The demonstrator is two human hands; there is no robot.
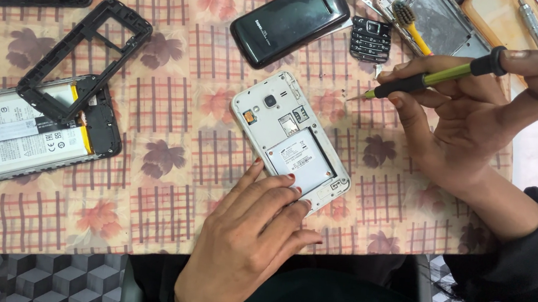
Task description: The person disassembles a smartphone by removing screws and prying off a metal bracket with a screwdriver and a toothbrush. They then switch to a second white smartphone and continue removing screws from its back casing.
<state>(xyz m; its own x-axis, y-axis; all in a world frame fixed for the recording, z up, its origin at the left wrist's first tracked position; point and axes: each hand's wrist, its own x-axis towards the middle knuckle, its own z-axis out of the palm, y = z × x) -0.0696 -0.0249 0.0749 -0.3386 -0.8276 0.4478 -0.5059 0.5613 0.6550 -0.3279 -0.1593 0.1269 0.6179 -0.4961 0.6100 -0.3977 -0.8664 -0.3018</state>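
- L hand (pixel 243 241): fingers flat and spread, tips pressing lower end of white phone (pixel 290 140), which lies back-cover-off, centre of table (pixel 168 160).
- R hand (pixel 479 120): pinching green-black screwdriver (pixel 433 78), tip in air just right of phone's top, not touching.
- Above: black back cover (pixel 291 19), small keypad (pixel 370 39), yellow brush (pixel 410 23).
- Far left: opened phone w/ battery (pixel 21 135), black frame (pixel 84 58) lying partly on it.

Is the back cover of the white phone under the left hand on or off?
Off. The white phone lies face down with its battery, card slots and camera exposed; the left hand presses its lower end.
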